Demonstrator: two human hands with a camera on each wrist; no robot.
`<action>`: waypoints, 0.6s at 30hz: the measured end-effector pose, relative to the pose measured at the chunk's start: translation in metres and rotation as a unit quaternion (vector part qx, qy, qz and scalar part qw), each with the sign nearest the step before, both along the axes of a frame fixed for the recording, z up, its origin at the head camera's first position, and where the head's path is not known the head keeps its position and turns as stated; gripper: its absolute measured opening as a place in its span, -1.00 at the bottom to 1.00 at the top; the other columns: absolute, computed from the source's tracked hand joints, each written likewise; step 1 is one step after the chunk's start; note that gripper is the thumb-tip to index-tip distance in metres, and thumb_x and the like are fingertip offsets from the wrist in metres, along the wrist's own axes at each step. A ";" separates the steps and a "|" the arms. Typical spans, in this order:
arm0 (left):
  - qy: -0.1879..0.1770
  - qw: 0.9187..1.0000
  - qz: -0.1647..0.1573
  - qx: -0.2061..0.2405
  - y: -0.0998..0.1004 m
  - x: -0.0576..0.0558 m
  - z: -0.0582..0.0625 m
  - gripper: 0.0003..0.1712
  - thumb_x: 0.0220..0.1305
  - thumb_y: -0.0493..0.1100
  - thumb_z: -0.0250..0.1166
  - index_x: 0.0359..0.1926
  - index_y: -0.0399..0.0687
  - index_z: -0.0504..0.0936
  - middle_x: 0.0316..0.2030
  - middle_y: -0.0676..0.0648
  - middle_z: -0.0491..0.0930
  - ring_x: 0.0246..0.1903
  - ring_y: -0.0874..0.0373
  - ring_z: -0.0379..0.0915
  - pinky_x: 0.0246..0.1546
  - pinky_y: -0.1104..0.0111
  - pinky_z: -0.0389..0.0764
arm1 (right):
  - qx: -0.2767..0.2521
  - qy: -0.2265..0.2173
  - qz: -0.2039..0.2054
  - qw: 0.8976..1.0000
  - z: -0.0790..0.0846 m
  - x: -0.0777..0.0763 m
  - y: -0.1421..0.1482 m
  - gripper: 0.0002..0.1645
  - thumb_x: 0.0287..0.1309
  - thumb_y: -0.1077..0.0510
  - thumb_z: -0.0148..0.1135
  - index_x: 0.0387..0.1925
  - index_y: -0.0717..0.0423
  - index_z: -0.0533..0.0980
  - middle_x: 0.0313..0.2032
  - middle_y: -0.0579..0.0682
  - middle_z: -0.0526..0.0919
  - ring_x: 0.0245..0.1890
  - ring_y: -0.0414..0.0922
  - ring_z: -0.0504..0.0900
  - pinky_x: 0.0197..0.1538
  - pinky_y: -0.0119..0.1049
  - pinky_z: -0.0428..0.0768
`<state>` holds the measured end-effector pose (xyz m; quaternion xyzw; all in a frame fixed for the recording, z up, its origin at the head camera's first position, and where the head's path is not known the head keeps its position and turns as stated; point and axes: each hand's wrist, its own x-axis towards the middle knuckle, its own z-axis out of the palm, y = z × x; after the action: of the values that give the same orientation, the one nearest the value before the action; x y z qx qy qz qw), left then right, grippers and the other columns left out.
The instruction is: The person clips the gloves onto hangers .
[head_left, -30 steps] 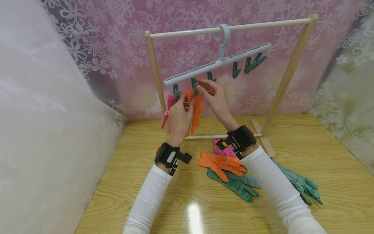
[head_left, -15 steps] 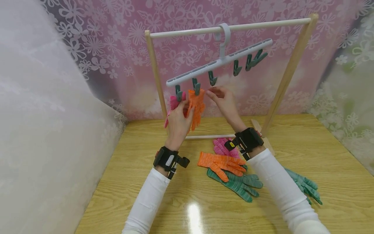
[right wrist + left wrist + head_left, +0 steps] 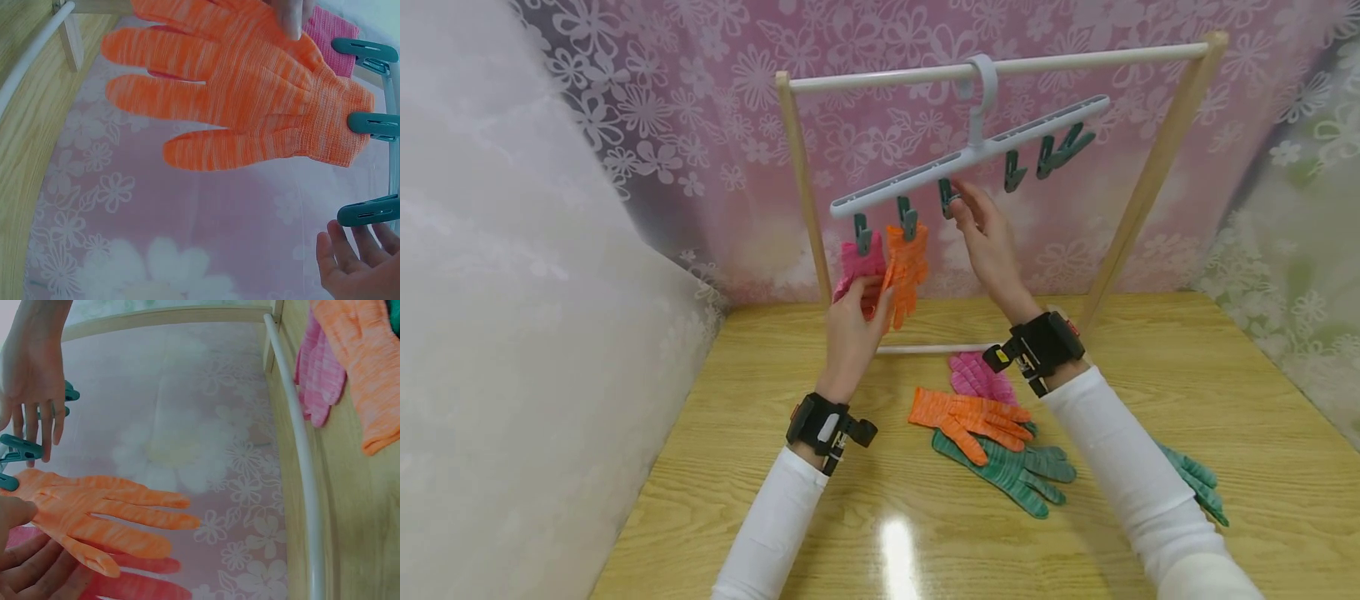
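A pale grey clip hanger (image 3: 910, 177) hangs tilted from a rack's top rail, with green clothespins below it. The left-end clothespin (image 3: 862, 235) grips a pink glove (image 3: 863, 260); the one beside it (image 3: 908, 221) grips an orange glove (image 3: 907, 267) by its cuff. My left hand (image 3: 850, 333) is at these gloves, its thumb on the orange glove's edge and its fingers behind, pinching it. In the right wrist view a fingertip shows on this glove's edge. My right hand (image 3: 994, 250) pinches the third clothespin (image 3: 946, 200), which holds no glove.
More clothespins (image 3: 1013, 173) hang toward the hanger's right end. A wooden rack post (image 3: 1153, 179) stands at right. Gloves lie on the table (image 3: 760, 467): an orange one (image 3: 970, 417), a pink one (image 3: 977, 377) and green ones (image 3: 1011, 475), one partly behind my right forearm.
My right hand has let go of the orange glove's clothespin and moved right and up to the third one. My left hand has slid lower along the gloves.
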<state>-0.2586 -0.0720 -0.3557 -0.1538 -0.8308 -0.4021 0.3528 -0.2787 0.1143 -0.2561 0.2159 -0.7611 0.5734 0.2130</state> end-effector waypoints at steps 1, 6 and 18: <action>0.004 1.000 -0.004 0.008 -0.001 0.001 -0.001 -0.66 0.26 -0.01 0.19 -0.06 -0.12 0.55 -0.28 -0.02 0.64 -0.33 0.22 0.57 -0.28 0.43 0.57 | 0.004 0.005 -0.001 1.000 0.001 -0.001 0.000 -0.48 0.36 0.14 -0.10 0.29 0.22 0.21 0.26 0.15 0.30 0.18 0.00 0.38 0.18 -0.16 0.36; 0.042 0.999 0.006 0.025 -0.006 0.011 -0.006 -0.70 0.23 -0.12 0.23 -0.06 -0.17 0.53 -0.23 -0.04 0.62 -0.29 0.21 0.56 -0.26 0.42 0.57 | 0.001 0.017 0.002 1.000 -0.002 -0.011 0.000 -0.48 0.35 0.11 -0.12 0.28 0.18 0.24 0.26 0.11 0.32 0.16 0.00 0.39 0.11 -0.19 0.39; 0.042 0.997 0.032 -0.058 -0.003 0.031 -0.021 -0.81 0.30 -0.08 0.14 -0.21 -0.06 0.60 -0.42 0.04 0.65 -0.49 0.26 0.57 -0.45 0.44 0.58 | -0.001 0.026 -0.008 1.000 -0.015 -0.034 0.003 -0.48 0.31 0.00 -0.06 0.26 0.01 0.30 0.20 -0.02 0.41 0.12 -0.15 0.44 0.09 -0.25 0.42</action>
<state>-0.2271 -0.0745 -0.3768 -0.1639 -0.8417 -0.3345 0.3909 -0.3122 0.1172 -0.2712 0.2247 -0.7563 0.5666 0.2376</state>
